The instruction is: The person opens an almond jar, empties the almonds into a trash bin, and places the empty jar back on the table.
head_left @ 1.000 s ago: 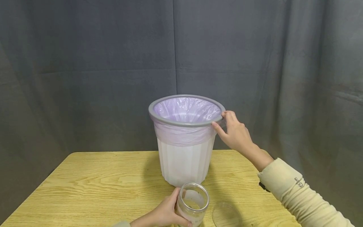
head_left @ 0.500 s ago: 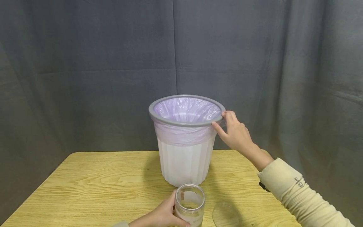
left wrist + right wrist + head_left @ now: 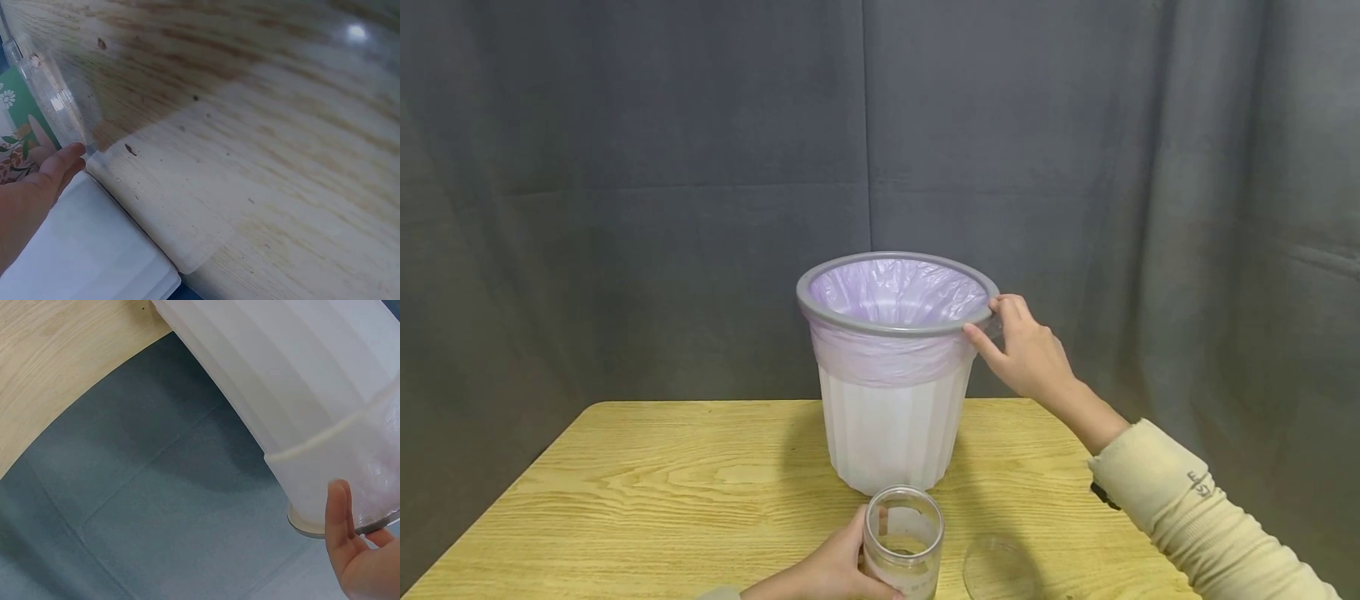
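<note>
In the head view my left hand (image 3: 835, 564) grips a clear glass jar (image 3: 917, 575) by its left side, low at the front of the table. The jar is uncovered, with a pale label and a little dark matter inside. The left wrist view shows the jar's flowered green label (image 3: 15, 134) beside my fingertips. Behind the jar a white trash bin (image 3: 891, 433) stands upright, with a grey rim ring and a purple bag liner (image 3: 898, 292). My right hand (image 3: 1030, 354) holds the bin's rim on the right, thumb in front, fingers farther back.
A clear round lid (image 3: 1000, 568) lies on the wooden table (image 3: 662, 483) to the right of the jar. Small dark specks dot the tabletop in the left wrist view. A dark grey curtain (image 3: 700, 208) hangs behind the table and at both sides.
Early in this span the left hand brought the jar slightly left. Since then it has stayed in place. The right hand keeps the same hold on the bin rim throughout.
</note>
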`<action>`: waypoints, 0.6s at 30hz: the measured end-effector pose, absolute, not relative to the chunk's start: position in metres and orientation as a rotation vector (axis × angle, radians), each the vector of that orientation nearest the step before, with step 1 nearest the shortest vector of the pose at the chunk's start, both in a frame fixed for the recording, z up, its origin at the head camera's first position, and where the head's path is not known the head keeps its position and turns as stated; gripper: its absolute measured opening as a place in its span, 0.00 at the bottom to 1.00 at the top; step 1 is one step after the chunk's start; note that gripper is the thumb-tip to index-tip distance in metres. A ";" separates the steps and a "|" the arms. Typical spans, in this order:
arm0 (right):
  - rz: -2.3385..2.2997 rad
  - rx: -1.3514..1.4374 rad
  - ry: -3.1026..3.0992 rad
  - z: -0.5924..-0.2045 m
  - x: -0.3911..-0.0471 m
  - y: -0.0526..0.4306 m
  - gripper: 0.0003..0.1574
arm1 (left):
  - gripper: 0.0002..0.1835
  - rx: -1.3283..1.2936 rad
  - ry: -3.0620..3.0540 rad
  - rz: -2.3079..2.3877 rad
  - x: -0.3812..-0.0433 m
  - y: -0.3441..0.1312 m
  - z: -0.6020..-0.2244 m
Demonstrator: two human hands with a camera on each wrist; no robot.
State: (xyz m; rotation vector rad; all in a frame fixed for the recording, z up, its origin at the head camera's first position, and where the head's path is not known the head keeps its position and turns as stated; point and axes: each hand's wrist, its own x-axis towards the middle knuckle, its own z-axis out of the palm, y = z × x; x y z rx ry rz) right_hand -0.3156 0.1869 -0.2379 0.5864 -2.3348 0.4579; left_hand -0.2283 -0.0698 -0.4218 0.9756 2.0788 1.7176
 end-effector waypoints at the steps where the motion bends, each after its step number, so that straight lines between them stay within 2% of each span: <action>1: 0.456 0.587 -2.339 -0.238 -0.316 0.187 0.32 | 0.40 0.978 2.072 1.721 -0.228 -0.070 -0.422; 11: 0.444 0.580 -2.402 -0.234 -0.312 0.187 0.35 | 0.42 0.937 2.163 1.592 -0.228 -0.078 -0.417; 18: 0.466 0.563 -2.397 -0.236 -0.310 0.183 0.39 | 0.39 0.910 2.216 1.438 -0.235 -0.092 -0.407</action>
